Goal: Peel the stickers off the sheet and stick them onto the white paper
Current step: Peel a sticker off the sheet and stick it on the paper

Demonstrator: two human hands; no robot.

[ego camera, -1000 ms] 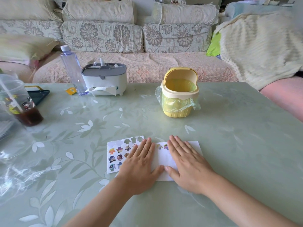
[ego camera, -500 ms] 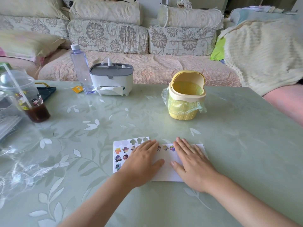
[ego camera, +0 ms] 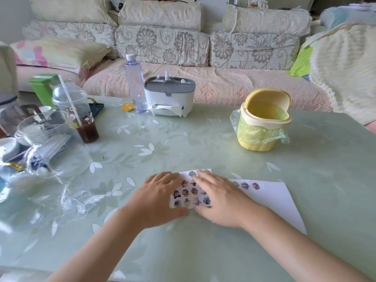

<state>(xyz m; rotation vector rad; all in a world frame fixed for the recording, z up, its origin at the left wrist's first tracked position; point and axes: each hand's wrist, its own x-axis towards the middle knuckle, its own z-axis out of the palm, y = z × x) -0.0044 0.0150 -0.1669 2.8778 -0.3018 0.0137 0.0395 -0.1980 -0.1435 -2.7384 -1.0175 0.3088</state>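
A: Living room, floral sofa [ego camera: 162, 43] along the far side, pale green leaf-patterned table [ego camera: 203, 143] in front of it. Anything on the near part?

B: Sticker sheet [ego camera: 189, 192], flat on the table, close to the near edge and roughly central. Rows of small cartoon figures showing between two hands.

A: And the white paper [ego camera: 280, 202]?

B: Just right of the sheet, flat too. Left edge hidden under the right hand, so cannot tell whether touching or overlapping the sheet. A few small stickers [ego camera: 256, 186] stuck along its far edge.

A: Left hand [ego camera: 156, 200]?

B: Palm down over the sheet's left edge, fingers straight and close together, pointing far and right. Pressing, not pinching anything.

A: Right hand [ego camera: 219, 200]?

B: Palm down across the sheet's right part, fingers stretched toward its far edge. Flat as well, nothing gripped. Slightly blurred.

A: Farther off?

B: Yellow mini bin [ego camera: 262, 123] with a plastic liner, lid tipped open, far right. White-and-grey tissue box [ego camera: 168, 96] and clear water bottle [ego camera: 135, 84] side by side at the far edge. Domed plastic cup [ego camera: 81, 117] with a straw and dark drink on the left, among clear plastic clutter.
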